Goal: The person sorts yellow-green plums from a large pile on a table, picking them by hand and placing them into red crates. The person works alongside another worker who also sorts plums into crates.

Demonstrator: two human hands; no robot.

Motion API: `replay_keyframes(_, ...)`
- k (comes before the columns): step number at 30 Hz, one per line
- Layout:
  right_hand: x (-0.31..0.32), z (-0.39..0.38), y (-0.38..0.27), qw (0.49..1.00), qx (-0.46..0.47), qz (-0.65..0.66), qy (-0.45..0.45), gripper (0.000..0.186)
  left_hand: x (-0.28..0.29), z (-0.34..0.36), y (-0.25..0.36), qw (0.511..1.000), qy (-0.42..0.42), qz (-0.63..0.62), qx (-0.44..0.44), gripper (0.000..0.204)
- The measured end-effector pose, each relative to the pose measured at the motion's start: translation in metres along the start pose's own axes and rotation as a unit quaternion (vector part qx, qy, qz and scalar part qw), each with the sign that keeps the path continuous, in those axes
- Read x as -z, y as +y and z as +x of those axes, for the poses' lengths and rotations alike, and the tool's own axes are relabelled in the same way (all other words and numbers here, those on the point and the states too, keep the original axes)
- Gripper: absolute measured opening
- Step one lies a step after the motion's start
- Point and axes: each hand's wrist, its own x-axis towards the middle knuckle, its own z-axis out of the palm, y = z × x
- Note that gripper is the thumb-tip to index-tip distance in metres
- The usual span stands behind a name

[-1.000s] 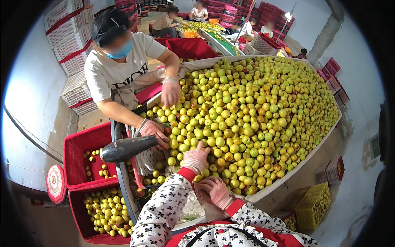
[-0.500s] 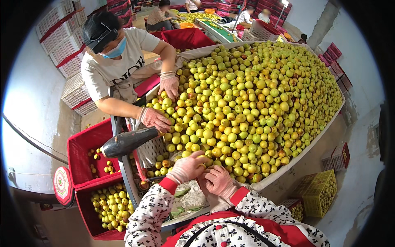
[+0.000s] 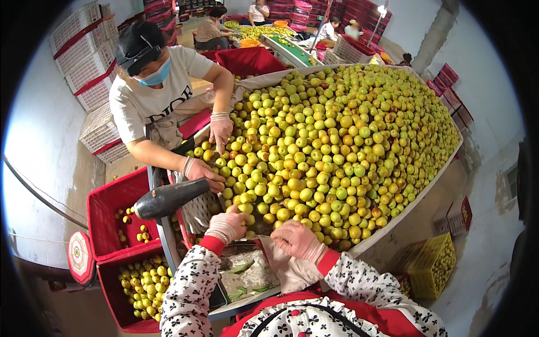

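Note:
A large heap of yellow-green jujubes [image 3: 337, 151], some with brown-red patches, lies on a cloth-edged sorting table. My left hand [image 3: 225, 224], in a pale pink glove, is at the heap's near left edge. Its fingers are curled, and what they hold, if anything, is hidden. To its right, my right hand [image 3: 300, 241], gloved alike, has its fingers loosely apart and reaching left beside the jujubes. It rests over the pale cloth edge [image 3: 295, 272]. Between my hands a dark patch of table shows. Before me is a tray [image 3: 247, 264] with green leaves and pale debris.
Across on the left, a masked co-worker [image 3: 163, 90] handles jujubes with gloved hands. A black blower-like nozzle [image 3: 171, 197] juts over red-lined crates [image 3: 115, 247] with fruit. A yellow crate [image 3: 424, 269] stands on the floor at right. White crates [image 3: 90, 67] are stacked far left.
My hands have moved apart: the left one went left, and the right one stays near the cloth edge. The co-worker's hands have shifted slightly. The whole view has tilted a little.

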Motion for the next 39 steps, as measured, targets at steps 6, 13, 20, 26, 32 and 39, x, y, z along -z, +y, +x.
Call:
replay_keyframes(6,0.035,0.068,0.038,0.94,-0.121,-0.283,-0.146,0.033,-0.028,-0.032,-0.018,0.981,0.17,-0.022,0.086,0.035)
replay_keyframes(13,-0.024,0.133,0.06,0.904,-0.235,-0.261,-0.245,0.065,-0.065,-0.017,0.034,0.859,0.394,-0.316,-0.08,0.021)
replay_keyframes(20,-0.084,0.171,0.04,0.914,-0.131,0.036,-0.382,0.073,-0.071,-0.004,0.022,0.901,0.289,-0.323,0.001,0.021)
replay_keyframes(26,-0.031,0.21,0.097,0.97,-0.117,-0.134,-0.164,0.053,-0.059,0.011,0.029,0.88,0.315,-0.352,0.043,0.019)
replay_keyframes(32,-0.016,0.216,0.13,0.927,-0.175,-0.253,-0.214,0.046,-0.054,0.002,0.037,0.911,0.316,-0.264,0.031,0.02)
replay_keyframes(39,-0.071,0.231,0.091,0.904,-0.17,-0.301,-0.251,0.054,-0.054,0.006,0.042,0.903,0.336,-0.264,0.03,0.018)
